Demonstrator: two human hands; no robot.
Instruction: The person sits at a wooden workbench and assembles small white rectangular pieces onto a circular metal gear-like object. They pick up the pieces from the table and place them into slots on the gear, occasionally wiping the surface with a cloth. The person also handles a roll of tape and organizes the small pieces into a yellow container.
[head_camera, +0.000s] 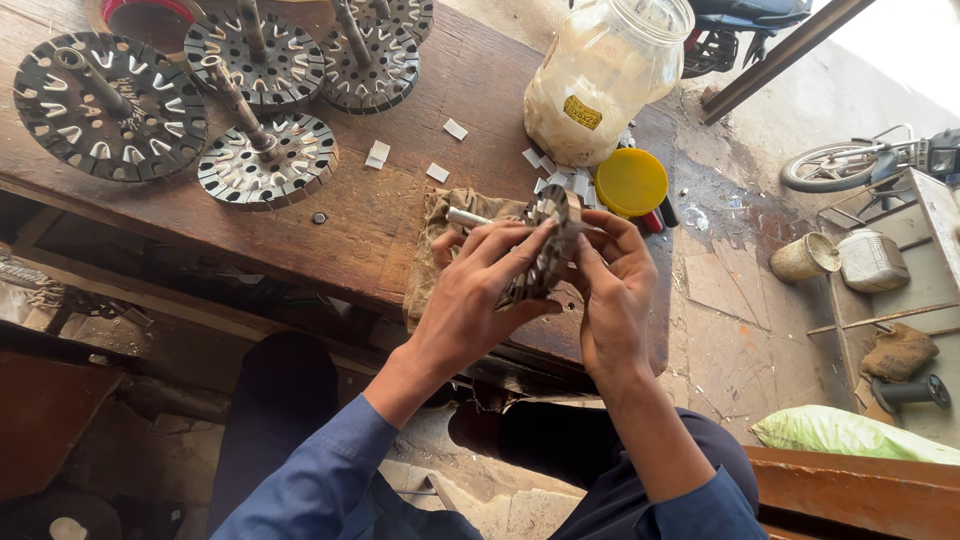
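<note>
I hold a slotted metal disc (541, 248) on its shaft between both hands, just over the near right edge of the wooden bench (400, 215), above a crumpled brown cloth (432, 240) that hangs over that edge. My left hand (478, 290) wraps the disc's left face, fingers curled shut around its rim, thumb underneath. My right hand (610, 280) closes on the other side, fingertips pressed to the rim and upper face. The disc stands on edge, tilted, its bare steel shaft poking out leftward past my left fingers.

It looks like stacked steel plates, so I judge it heavy for its size and quite stiff; nothing in it will bend. The slot edges look sharp, and the metal may be oily, so the rim or the shaft seem the safest places to take hold, not the teeth.

Toward the far left corner of the bench lie four more discs (267, 160) of the same kind, shafts upward. Small white paper slips (437, 172) are scattered mid-bench. At the right edge stands a big clear plastic jar (600, 85), and just beside it lies a yellow lid (630, 182).
</note>
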